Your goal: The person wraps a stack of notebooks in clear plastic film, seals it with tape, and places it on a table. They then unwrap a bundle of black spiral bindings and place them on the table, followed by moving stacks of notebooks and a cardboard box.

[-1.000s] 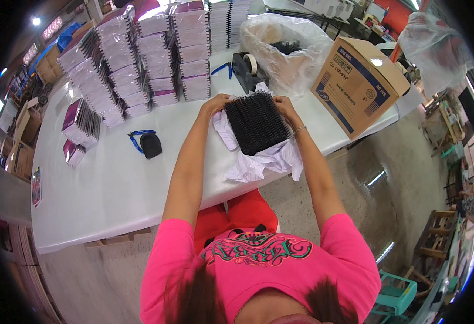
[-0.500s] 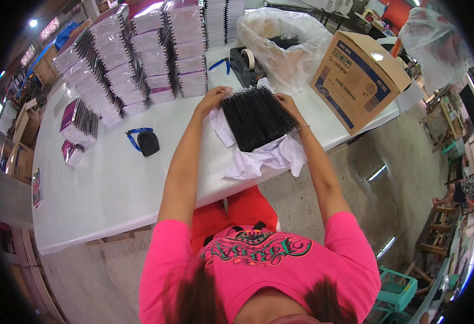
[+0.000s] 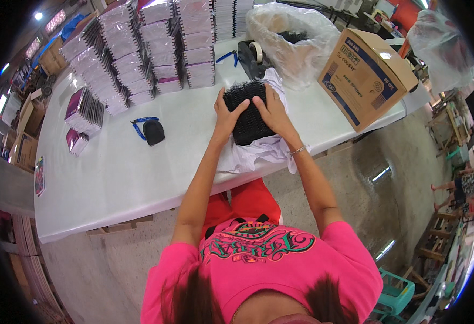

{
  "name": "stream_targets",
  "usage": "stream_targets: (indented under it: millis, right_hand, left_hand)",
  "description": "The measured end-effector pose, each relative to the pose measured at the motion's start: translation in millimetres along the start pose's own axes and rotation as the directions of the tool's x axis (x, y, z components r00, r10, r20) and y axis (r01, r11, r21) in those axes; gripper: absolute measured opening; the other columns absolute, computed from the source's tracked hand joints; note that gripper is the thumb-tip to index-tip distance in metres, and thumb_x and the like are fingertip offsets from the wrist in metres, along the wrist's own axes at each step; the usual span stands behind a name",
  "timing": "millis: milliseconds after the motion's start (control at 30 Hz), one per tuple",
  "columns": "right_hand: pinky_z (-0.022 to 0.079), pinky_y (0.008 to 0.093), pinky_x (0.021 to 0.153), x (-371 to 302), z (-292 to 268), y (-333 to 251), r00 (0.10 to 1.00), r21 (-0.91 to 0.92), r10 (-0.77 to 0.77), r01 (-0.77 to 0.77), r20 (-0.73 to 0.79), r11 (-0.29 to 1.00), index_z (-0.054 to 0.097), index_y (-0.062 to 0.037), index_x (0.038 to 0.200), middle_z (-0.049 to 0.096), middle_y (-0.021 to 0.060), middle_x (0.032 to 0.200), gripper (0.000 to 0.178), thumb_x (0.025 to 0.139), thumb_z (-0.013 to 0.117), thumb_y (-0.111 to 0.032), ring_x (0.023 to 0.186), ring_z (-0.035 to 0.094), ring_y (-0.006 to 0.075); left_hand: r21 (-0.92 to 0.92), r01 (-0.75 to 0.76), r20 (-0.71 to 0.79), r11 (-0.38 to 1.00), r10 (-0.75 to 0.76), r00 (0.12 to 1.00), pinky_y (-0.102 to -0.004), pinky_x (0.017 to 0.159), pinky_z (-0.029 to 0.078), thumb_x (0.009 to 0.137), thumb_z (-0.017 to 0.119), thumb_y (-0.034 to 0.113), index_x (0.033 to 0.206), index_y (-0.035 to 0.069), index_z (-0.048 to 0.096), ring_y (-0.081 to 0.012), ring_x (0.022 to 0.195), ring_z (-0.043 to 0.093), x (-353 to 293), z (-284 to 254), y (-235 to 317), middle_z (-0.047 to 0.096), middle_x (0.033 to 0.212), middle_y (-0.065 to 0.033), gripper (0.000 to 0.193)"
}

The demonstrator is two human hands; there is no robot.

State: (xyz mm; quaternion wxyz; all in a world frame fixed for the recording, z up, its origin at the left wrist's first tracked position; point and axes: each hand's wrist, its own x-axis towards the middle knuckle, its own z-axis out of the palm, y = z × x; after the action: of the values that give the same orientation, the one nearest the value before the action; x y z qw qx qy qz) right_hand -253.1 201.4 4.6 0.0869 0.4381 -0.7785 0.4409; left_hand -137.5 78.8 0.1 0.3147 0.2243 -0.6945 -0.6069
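A bundle of black plastic binding coils (image 3: 248,125) rests on a crumpled whitish cloth (image 3: 258,151) near the table's front edge. My left hand (image 3: 228,115) grips its left side, fingers round the outer edge and thumb on top. On the other side my right hand (image 3: 273,113) holds it the same way, so the two thumbs nearly meet over the middle. The coils lie packed side by side in a compact block. The fingertips at the outer sides are partly hidden.
Stacks of plastic-wrapped coil-bound notebooks (image 3: 156,51) line the back left. Blue-handled pliers beside a black pouch (image 3: 153,132) lie to the left. Behind the coils are a tape dispenser (image 3: 254,56), a clear plastic bag (image 3: 302,48) and a cardboard box (image 3: 356,81).
My hands have moved closer together, squeezing the spread coils into a narrower block. Both thumbs have come onto its top. The view has shifted slightly.
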Motion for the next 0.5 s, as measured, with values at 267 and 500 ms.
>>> stream_targets:
  millis: [267, 500]
  right_hand:
    - [0.026, 0.0559, 0.109, -6.2, 25.8, -46.0, 0.987, -0.203, 0.096, -0.068, 0.132, 0.977, 0.026, 0.0040, 0.146, 0.032, 0.0354, 0.144, 0.085, 0.092, 0.048, -0.059, 0.133, 0.031, 0.0523]
    - [0.019, 0.0585, 0.112, -2.3, 25.0, -35.5, 0.956, -0.161, 0.182, -0.147, 0.232, 0.976, 0.023, -0.0031, 0.150, 0.027, 0.0321, 0.149, 0.086, 0.092, 0.045, -0.063, 0.138, 0.023, 0.0524]
  left_hand:
    - [0.068, -0.148, -0.014, 0.987, 0.149, 0.989, -0.0385, 0.117, 0.019, 0.093, 0.044, 0.024, 0.150, 0.000, 0.022, -0.0329, 0.142, 0.023, -2.6, -42.8, -39.8, 0.023, 0.155, -0.0202, 0.065]
    - [0.073, -0.135, -0.075, 0.988, 0.140, 0.987, -0.0396, 0.117, 0.018, 0.097, 0.044, 0.039, 0.149, 0.000, 0.025, -0.0355, 0.141, 0.026, -13.3, -39.7, -36.1, 0.027, 0.152, -0.0234, 0.068]
